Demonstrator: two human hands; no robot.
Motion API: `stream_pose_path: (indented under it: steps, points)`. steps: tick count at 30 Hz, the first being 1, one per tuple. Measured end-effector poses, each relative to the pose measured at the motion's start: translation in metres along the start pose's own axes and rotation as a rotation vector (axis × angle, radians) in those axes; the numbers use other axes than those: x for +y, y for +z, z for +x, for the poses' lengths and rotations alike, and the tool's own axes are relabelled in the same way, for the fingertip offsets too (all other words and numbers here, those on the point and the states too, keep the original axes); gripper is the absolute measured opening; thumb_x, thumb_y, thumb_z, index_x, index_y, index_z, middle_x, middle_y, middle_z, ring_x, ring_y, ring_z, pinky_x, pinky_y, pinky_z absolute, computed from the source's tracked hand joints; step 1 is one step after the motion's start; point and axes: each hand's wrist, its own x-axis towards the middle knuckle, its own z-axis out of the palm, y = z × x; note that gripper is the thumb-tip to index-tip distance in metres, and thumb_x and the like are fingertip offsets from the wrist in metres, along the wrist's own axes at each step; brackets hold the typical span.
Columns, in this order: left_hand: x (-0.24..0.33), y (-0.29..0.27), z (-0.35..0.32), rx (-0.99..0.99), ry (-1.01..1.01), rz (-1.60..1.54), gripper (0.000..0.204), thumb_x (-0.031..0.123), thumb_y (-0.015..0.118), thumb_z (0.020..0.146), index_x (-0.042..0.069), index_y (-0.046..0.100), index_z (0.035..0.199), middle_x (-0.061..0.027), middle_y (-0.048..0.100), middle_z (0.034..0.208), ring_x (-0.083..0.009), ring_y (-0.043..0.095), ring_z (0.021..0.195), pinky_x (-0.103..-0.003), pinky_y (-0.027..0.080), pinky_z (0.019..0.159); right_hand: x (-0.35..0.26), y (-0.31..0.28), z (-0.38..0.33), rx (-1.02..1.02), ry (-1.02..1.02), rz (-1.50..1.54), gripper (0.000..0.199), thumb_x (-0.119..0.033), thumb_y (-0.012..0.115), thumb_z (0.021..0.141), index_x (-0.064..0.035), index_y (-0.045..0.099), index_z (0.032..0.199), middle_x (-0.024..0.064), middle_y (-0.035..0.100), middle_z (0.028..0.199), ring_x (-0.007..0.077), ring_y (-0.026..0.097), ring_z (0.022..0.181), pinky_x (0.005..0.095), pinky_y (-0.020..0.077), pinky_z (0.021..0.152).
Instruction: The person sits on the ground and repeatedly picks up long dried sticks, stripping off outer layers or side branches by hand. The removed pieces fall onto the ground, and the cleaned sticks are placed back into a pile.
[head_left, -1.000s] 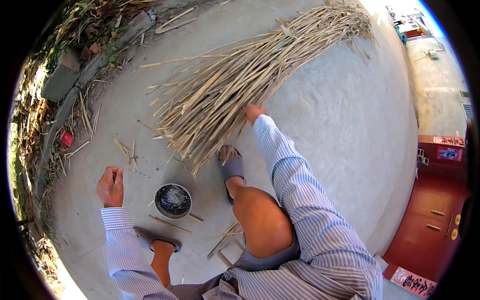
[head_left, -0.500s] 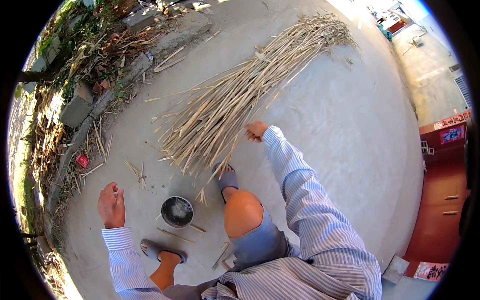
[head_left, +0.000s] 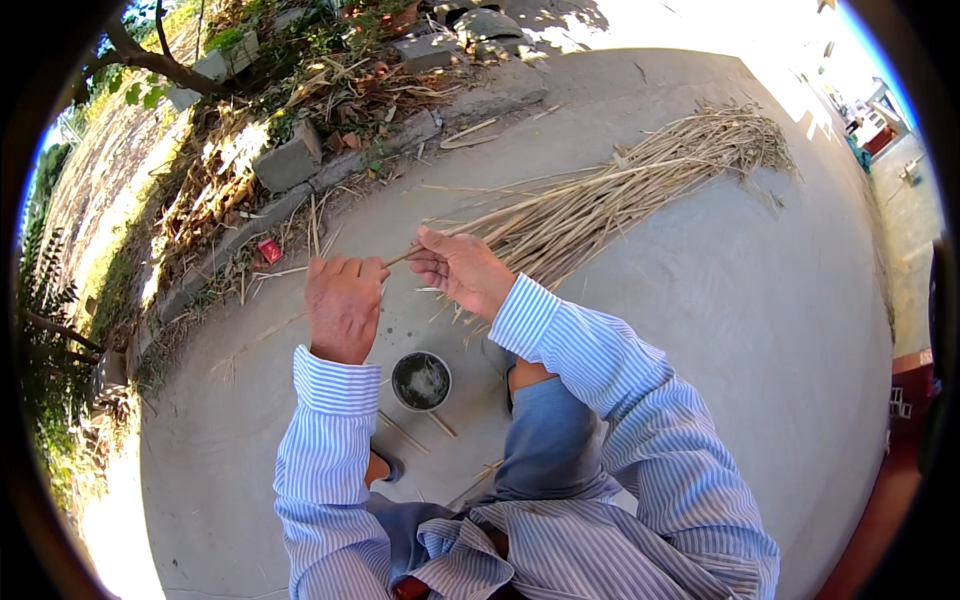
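My left hand point(head_left: 345, 310) is closed round a thin dry stalk point(head_left: 402, 256), its back toward me. To its right, my right hand point(head_left: 465, 272) pinches the same stalk between thumb and fingers. The stalk runs slantwise between the two hands; a faint, blurred length seems to trail off below left of my left hand. Beyond my right hand a large bundle of dry stalks point(head_left: 630, 200) lies on the concrete, spread at its near end. Below the hands stands a round dark pot point(head_left: 421, 381) with liquid in it.
Loose sticks point(head_left: 404, 432) lie beside the pot, near my feet. Along the left runs a curb with concrete blocks point(head_left: 288, 160), dry leaves and a red packet point(head_left: 269, 250). A tree branch point(head_left: 160, 65) reaches in at the upper left. A reddish door stands at the far right.
Both hands were apart and held no clear stalk; now they are close together on one. My left hand moved right and up, and my right hand left of the bundle. The view has shifted.
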Motion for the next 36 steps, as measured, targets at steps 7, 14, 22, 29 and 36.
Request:
stream_pose_path:
  steps: [7, 14, 22, 29, 36]
  points:
    - [-0.130, -0.030, -0.116, 0.002, -0.362, 0.115, 0.012, 0.020, 0.069, 0.076, 0.011, 0.063, 0.081, -0.0040, 0.063, 0.075, -0.0230, 0.059, 0.078, -0.038, 0.038, 0.074, -0.043, -0.066, 0.035, 0.273, -0.231, -0.003, 0.018, -0.020, 0.057, 0.095, -0.0026, 0.059, 0.097, 0.0070, 0.065, 0.090, 0.0114, 0.059, 0.074, 0.0224, 0.0504, 0.064]
    - [-0.101, 0.000, -0.111, 0.123, -0.253, -0.075, 0.014, 0.019, 0.070, 0.075, 0.010, 0.064, 0.085, -0.0031, 0.064, 0.077, -0.0220, 0.059, 0.078, -0.037, 0.038, 0.074, -0.009, -0.005, 0.025, 0.173, -0.331, -0.179, 0.035, -0.030, 0.069, 0.087, 0.0012, 0.058, 0.099, 0.0087, 0.064, 0.085, 0.0140, 0.064, 0.074, 0.0229, 0.0520, 0.061]
    - [-0.101, 0.013, -0.114, 0.272, -0.527, -0.627, 0.016, 0.018, 0.073, 0.077, 0.007, 0.067, 0.087, -0.0020, 0.065, 0.073, -0.0155, 0.059, 0.067, -0.031, 0.044, 0.067, -0.012, -0.025, 0.045, 0.274, -0.291, -0.230, 0.044, -0.037, 0.075, 0.081, 0.0010, 0.058, 0.095, 0.0088, 0.062, 0.077, 0.0130, 0.061, 0.067, 0.0224, 0.0492, 0.054]
    - [-0.131, 0.017, -0.117, 0.237, -0.688, -0.610, 0.023, 0.025, 0.069, 0.084, 0.004, 0.066, 0.090, -0.0044, 0.068, 0.080, -0.0146, 0.061, 0.074, -0.029, 0.046, 0.069, -0.013, -0.022, 0.059, 0.342, -0.285, -0.274, 0.043, -0.038, 0.076, 0.080, -0.0006, 0.059, 0.094, 0.0076, 0.062, 0.072, 0.0129, 0.059, 0.058, 0.0224, 0.0454, 0.046]
    - [-0.090, 0.037, -0.098, 0.194, -0.218, -0.152, 0.027, 0.027, 0.074, 0.074, 0.007, 0.065, 0.089, -0.0068, 0.067, 0.085, -0.0230, 0.061, 0.078, -0.034, 0.043, 0.070, -0.008, -0.034, 0.071, 0.395, -0.302, -0.389, 0.046, -0.046, 0.079, 0.073, -0.0048, 0.060, 0.079, 0.0044, 0.057, 0.062, 0.0110, 0.054, 0.050, 0.0218, 0.0425, 0.044]
